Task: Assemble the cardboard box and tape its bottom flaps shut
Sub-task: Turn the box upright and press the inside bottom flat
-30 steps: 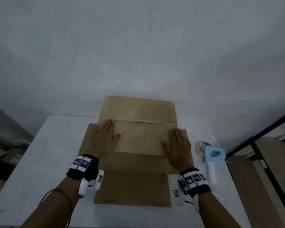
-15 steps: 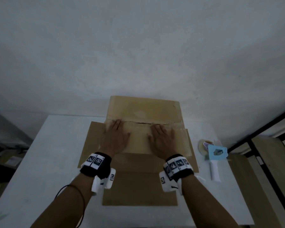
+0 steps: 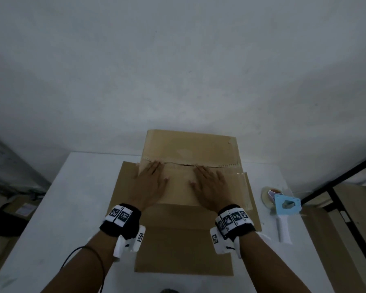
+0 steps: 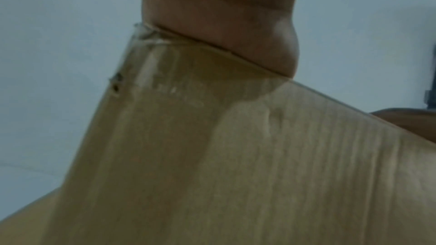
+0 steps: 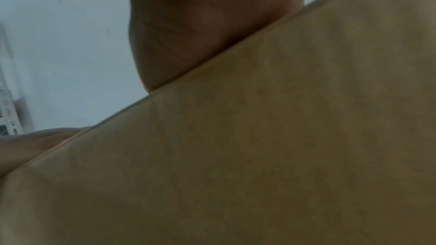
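A brown cardboard box (image 3: 184, 229) stands on the white table (image 3: 57, 208) with its flaps folded on top; a seam (image 3: 178, 164) runs across between the far flap and the near flap. My left hand (image 3: 150, 180) lies flat, palm down, on the near flap left of centre. My right hand (image 3: 209, 182) lies flat beside it, right of centre, fingers pointing at the seam. In the left wrist view the heel of the left hand (image 4: 219, 25) presses the cardboard box (image 4: 235, 165), where a strip of clear tape shows. The right wrist view shows my palm on the cardboard box (image 5: 259, 146).
A tape dispenser (image 3: 284, 210) with a light blue body, white handle and clear tape roll lies on the table right of the box. Black metal framing (image 3: 342, 199) and cardboard sheets stand off the right edge. More boxes sit on the floor at left (image 3: 13, 210).
My right hand has slid left along the near flap toward the centre, and the left hand has shifted slightly. Both stay flat on the cardboard.
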